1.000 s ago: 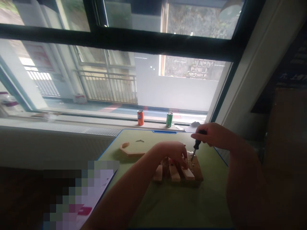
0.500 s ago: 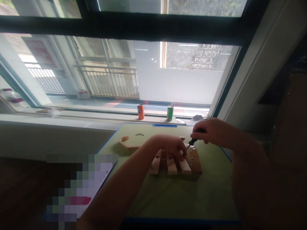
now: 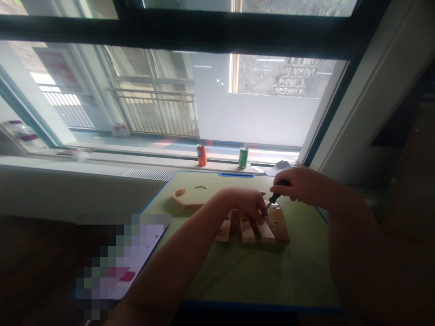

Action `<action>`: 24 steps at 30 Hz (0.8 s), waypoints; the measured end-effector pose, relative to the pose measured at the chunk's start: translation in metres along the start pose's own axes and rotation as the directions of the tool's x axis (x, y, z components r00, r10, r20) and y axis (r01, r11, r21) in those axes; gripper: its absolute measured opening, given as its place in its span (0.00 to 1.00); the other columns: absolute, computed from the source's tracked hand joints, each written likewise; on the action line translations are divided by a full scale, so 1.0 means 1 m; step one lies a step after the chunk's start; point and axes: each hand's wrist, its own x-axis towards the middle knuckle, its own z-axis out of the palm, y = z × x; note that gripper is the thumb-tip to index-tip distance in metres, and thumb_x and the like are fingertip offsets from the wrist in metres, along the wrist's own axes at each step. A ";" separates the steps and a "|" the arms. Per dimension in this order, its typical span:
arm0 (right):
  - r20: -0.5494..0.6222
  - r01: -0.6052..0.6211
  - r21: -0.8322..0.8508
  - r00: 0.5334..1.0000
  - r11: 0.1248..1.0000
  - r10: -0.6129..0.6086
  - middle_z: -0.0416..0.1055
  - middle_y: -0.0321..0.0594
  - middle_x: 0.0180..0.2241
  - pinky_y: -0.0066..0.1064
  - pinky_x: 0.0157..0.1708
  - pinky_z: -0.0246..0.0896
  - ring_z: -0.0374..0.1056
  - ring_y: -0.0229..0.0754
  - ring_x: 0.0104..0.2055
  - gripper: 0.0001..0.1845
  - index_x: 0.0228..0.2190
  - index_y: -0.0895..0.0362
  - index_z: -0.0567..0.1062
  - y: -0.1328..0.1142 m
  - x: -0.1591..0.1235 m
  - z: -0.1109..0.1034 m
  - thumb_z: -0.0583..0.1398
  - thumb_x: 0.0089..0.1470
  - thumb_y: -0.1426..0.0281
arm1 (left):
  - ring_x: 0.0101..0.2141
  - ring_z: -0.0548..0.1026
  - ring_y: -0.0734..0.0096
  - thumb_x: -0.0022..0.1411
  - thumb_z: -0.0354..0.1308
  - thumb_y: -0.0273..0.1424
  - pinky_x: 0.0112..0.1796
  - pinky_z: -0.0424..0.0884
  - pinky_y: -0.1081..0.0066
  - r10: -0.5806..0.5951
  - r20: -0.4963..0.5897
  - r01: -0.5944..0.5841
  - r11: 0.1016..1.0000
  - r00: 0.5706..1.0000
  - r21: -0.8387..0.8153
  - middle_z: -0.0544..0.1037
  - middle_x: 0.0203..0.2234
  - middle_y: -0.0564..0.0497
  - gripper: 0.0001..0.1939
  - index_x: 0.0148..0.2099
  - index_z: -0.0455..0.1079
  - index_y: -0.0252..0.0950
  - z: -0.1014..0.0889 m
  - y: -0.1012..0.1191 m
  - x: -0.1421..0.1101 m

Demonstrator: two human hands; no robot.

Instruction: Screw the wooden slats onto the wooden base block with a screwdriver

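In my right hand (image 3: 296,183) is a screwdriver (image 3: 273,198) with a black handle, slanting down to the left. Its shaft meets the upper part of a pale wooden slat (image 3: 267,233), close to the fingertips of my left hand (image 3: 248,202). Those left fingers are bent and pressed together there; whatever small thing they pinch is hidden. Two more pale slats, a middle one (image 3: 248,234) and a left one (image 3: 223,233), lie side by side under my left hand. On the right sits a brown block (image 3: 281,228) with several small shiny metal pieces on it.
A bent wooden piece (image 3: 177,197) and a small V-shaped metal piece (image 3: 200,186) lie on the green tabletop (image 3: 251,276). Beyond, an orange can (image 3: 201,156) and a green can (image 3: 243,158) stand on the windowsill. A pale flat item (image 3: 149,246) lies at the left edge.
The whole view has shifted slightly, with things sitting a little higher and further right. Both hands keep nearly the same pose, the screwdriver still at the slat.
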 end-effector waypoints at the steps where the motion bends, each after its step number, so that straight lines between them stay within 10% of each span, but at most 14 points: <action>1: -0.007 -0.002 -0.011 1.000 1.000 0.002 0.70 0.37 0.21 0.27 0.23 0.49 0.63 0.36 0.23 0.20 0.28 0.54 0.76 -0.001 0.001 0.001 0.53 0.53 0.53 | 0.26 0.70 0.76 0.48 0.60 0.39 0.31 0.64 0.75 0.006 -0.006 -0.006 1.000 1.000 0.004 0.75 0.27 0.54 0.18 0.43 0.74 0.40 0.000 0.000 0.000; 11: -0.155 0.152 0.031 0.977 0.988 -0.146 0.66 0.41 0.51 0.32 0.45 0.57 0.63 0.43 0.50 0.23 0.55 0.53 0.63 -0.011 0.010 0.017 0.47 0.58 0.68 | 0.26 0.71 0.73 0.46 0.62 0.40 0.28 0.66 0.74 -0.084 0.021 0.085 0.995 0.996 -0.052 0.76 0.29 0.52 0.23 0.45 0.72 0.37 0.002 0.002 -0.001; 17: -0.087 0.078 0.004 0.993 0.997 -0.077 0.74 0.37 0.30 0.28 0.28 0.56 0.66 0.37 0.28 0.17 0.36 0.53 0.76 -0.013 0.000 0.004 0.51 0.55 0.60 | 0.25 0.71 0.73 0.50 0.58 0.44 0.27 0.65 0.73 -0.072 -0.052 0.066 0.993 0.996 -0.099 0.76 0.26 0.50 0.20 0.40 0.72 0.33 -0.016 0.017 -0.028; 24: -0.158 -0.125 -0.185 0.983 0.975 0.096 0.66 0.37 0.16 0.29 0.20 0.42 0.59 0.36 0.20 0.29 0.19 0.55 0.75 -0.019 0.001 0.006 0.49 0.50 0.46 | 0.24 0.71 0.76 0.43 0.64 0.42 0.28 0.65 0.74 -0.035 -0.377 -0.052 0.975 0.925 -0.218 0.75 0.27 0.51 0.21 0.37 0.72 0.32 -0.022 0.016 -0.031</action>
